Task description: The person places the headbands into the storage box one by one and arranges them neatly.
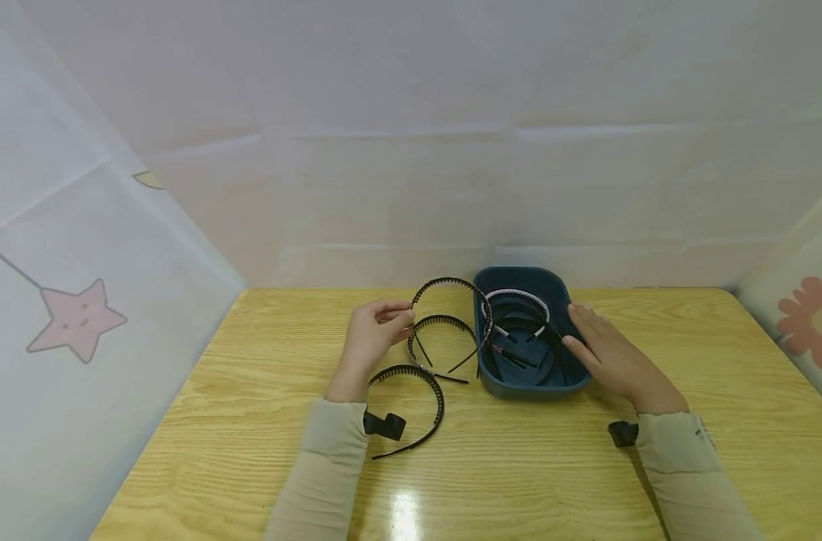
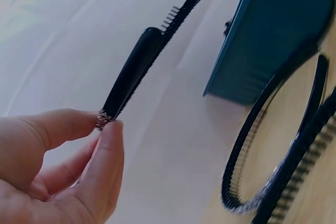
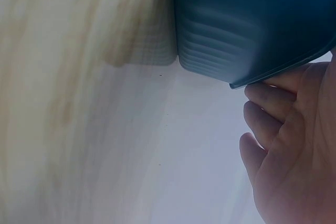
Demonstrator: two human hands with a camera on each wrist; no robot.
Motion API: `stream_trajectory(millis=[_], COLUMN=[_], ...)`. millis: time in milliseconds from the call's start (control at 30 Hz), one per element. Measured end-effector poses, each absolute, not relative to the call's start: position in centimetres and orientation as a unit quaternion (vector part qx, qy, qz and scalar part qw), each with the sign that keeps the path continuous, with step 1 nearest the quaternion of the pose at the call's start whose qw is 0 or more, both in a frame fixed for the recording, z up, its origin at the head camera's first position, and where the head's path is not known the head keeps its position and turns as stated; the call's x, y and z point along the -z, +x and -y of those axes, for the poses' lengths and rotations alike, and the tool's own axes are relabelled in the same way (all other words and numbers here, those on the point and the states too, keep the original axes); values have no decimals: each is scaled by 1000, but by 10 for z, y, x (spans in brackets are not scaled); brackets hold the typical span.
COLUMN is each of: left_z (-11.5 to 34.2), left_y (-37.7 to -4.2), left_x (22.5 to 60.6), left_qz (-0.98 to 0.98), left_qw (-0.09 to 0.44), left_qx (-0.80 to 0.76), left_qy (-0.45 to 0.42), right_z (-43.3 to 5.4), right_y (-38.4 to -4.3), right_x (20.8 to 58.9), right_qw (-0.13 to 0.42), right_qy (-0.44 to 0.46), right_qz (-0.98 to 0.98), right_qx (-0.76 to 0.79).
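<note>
My left hand (image 1: 377, 334) pinches a black toothed headband (image 1: 450, 280) between thumb and fingertips, raised close to the left rim of a dark blue plastic bin (image 1: 522, 392). In the left wrist view, the grip on this headband (image 2: 137, 69) falls at a glittery patch. My right hand (image 1: 614, 361) touches the bin's right rim, its fingers extended. From the right wrist, those fingertips lie along the outer edge of the bin (image 3: 226, 35). Inside the bin are a white headband (image 1: 517, 292) and several dark ones, partly overlapping.
A black headband with a glittery part (image 1: 443, 318) lies on the table left of the bin. Nearer the front, another black headband (image 1: 441, 402) lies partly behind my left wrist. The wooden table (image 1: 519, 481) meets a pale cloth backdrop (image 1: 384, 188) at its far edge.
</note>
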State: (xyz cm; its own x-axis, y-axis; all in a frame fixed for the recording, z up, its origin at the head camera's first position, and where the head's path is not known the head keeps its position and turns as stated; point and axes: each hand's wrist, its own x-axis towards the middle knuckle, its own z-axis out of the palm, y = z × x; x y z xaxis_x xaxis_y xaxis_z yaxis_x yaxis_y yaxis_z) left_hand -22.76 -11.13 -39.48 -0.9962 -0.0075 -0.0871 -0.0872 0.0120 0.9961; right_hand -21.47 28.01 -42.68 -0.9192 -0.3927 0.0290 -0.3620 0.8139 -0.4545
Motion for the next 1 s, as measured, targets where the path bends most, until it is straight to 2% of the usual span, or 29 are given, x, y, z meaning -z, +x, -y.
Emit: stream_trajectory(millis=[1000], left_z=[32], left_y=[-212], left_x=[415], left_qz=[-574], left_qw=[32], left_qx=[-818], left_qy=[3], right_z=[-281], right_y=[-212], right_x=[423], right_qw=[20], right_qy=[-196], right_qz=[-960], right_qx=[198])
